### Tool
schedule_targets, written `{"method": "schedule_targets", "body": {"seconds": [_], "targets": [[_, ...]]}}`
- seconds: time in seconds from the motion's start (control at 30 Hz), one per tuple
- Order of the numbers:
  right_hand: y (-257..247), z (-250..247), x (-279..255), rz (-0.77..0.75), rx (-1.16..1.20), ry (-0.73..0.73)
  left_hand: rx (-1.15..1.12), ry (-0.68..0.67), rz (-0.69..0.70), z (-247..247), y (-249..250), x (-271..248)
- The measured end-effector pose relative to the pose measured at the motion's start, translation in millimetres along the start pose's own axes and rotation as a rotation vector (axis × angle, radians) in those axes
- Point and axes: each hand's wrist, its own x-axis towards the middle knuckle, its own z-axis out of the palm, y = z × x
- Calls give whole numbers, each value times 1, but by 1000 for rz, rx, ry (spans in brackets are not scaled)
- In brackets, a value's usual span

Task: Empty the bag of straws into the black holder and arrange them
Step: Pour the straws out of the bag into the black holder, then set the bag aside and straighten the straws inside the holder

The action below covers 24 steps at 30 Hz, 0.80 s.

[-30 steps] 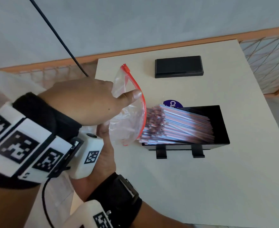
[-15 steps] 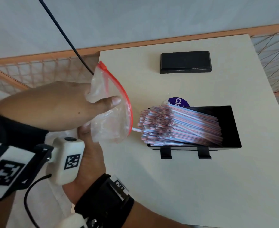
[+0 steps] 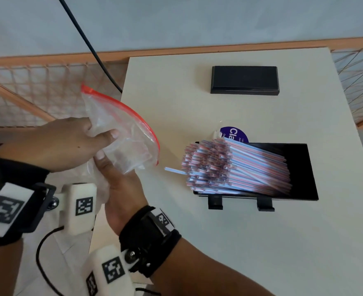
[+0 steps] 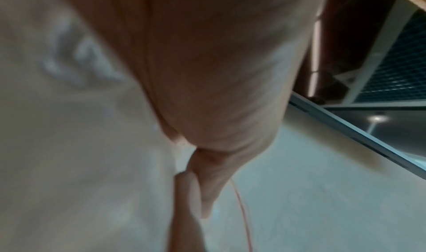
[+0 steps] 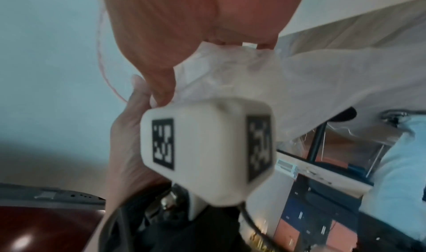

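A clear zip bag with a red seal strip hangs slack and looks empty, held over the table's left edge. My left hand grips its upper part, thumb on the front. My right hand holds the lower part from below. The striped pink, blue and white straws lie piled in the black holder, their ends jutting unevenly past its left side. One straw sticks out further left. In the right wrist view the crumpled bag is bunched under my fingers.
A flat black box lies at the back of the cream table. A purple round label peeks out behind the holder. A black cable and a wooden lattice railing are to the left.
Both hands have drawn the bag leftward and off the straws, away from the holder. The straws now lie free, and one pokes out on the left.
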Motion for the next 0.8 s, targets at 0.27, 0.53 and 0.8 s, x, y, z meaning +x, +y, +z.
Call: {"method": "schedule_targets", "body": {"seconds": [0.27, 0.53, 0.8], "targets": [[-19, -54, 15, 48, -575, 292, -579, 83, -143, 85, -34, 63], [-33, -120, -25, 159, -1183, 333, -1131, -76, -295, 174, -39, 110], [-74, -119, -90, 236, -1473, 133, -880, -175, -129, 188, -5, 101]]}}
